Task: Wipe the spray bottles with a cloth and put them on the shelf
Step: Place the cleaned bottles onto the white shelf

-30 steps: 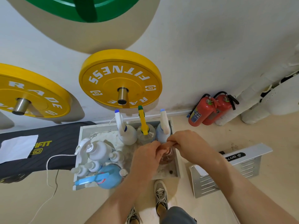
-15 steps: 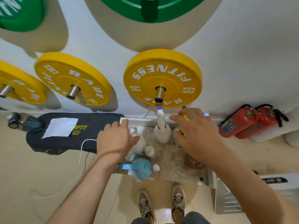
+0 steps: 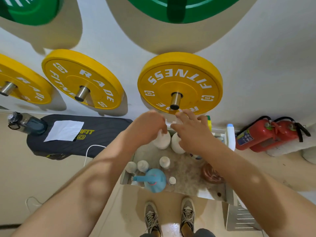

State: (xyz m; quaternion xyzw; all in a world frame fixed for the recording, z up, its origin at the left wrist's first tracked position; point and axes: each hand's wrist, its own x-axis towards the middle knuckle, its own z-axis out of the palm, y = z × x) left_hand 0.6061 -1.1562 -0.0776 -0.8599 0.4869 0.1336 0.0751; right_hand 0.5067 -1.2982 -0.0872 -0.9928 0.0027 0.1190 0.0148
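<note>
**Head view, looking down.** The left hand, motion-blurred, sits on top of a rounded white plastic bottle that stands upright at the back of a shallow white tray-like shelf. Its fingers curl down over the bottle's neck, but the blur hides whether they close round it.

The right hand lies just beside the left, fingers straight and spread apart, holding nothing. Its palm hangs over a second rounded white bottle, which stands close against the first.

A crumpled brown cloth rests on the shelf's speckled floor, partly hidden under the right forearm and held by neither hand.

Also on the shelf:
- A pale blue spray bottle lies on its side at the front edge.
- Three small white bottles stand behind it.
- A yellow-headed spray bottle shows past the right hand's fingers.
- A blue-tipped white spray bottle stands at the back right corner.

Two red fire extinguishers lie by the wall to the right. A yellow weight plate hangs on a steel peg above the hands.
</note>
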